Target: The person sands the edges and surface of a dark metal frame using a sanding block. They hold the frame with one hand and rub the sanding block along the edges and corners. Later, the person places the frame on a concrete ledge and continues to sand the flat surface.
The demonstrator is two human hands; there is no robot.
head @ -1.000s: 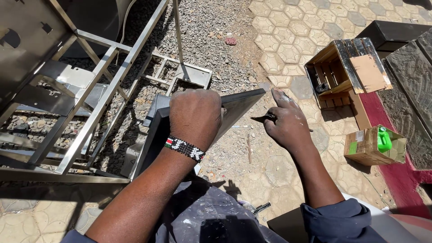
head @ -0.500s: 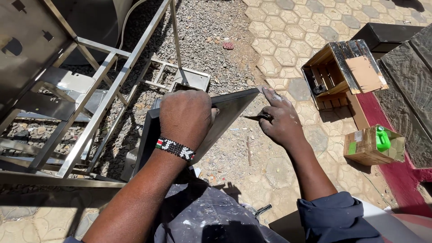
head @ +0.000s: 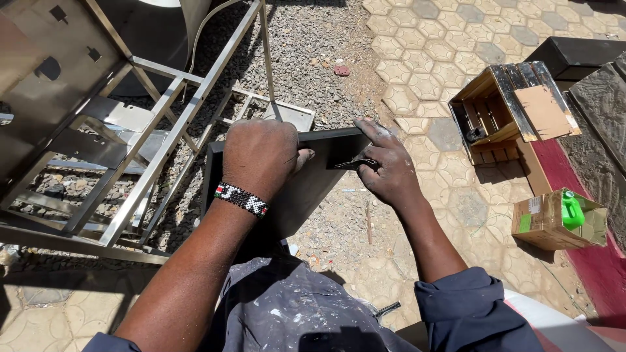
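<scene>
Head view: left hand (head: 261, 156) is clamped over the top edge of a dark metal panel (head: 306, 189), fingers curled round it, a beaded wristband (head: 241, 199) on the wrist. Right hand (head: 385, 166) is pressed on the panel's right end, fingers together around a small dark tool (head: 355, 163); what kind of tool cannot be told. The panel stands on edge over the paving (head: 424, 85), in front of the person's lap.

Change since a second ago: the right hand has slid left from off the panel's far corner onto its top edge, and the panel has turned up more level; left grip is unchanged. Judged: the hands are now set to work the right end.

Packages: an open wooden crate (head: 502, 111) with a brown cardboard flap sits at the paving's right edge. A small brown cardboard box (head: 548, 221) holding a green bottle (head: 572, 210) sits lower right, by a red strip. A steel frame (head: 163, 124) lies on gravel, left.
</scene>
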